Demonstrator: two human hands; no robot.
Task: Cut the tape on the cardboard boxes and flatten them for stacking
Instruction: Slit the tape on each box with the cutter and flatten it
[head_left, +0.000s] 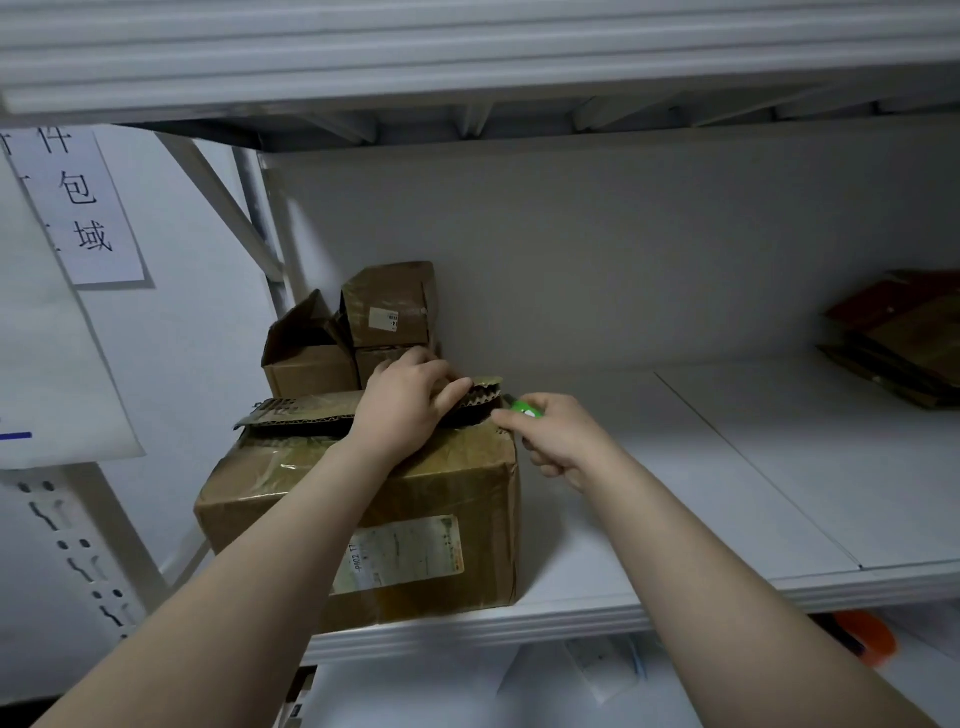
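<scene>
On the shelf (675, 467), our left hand (402, 410) grips the big box's (389, 514) raised flap (311, 410); just right, our right hand (558, 441) clasps a green cutter (524, 408).

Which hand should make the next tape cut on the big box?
Right. The right hand holds the green cutter at the top corner of the big box; the left hand grips the raised flap.

Both bare forearms reach forward from the lower corners and draw close together. The left hand (408, 410) lies knuckles up, fingers curled over the edge of a box flap (304, 410). The right hand (561, 441), just beside it, is curled round a green cutter (524, 408), index finger stretched along the top
</scene>
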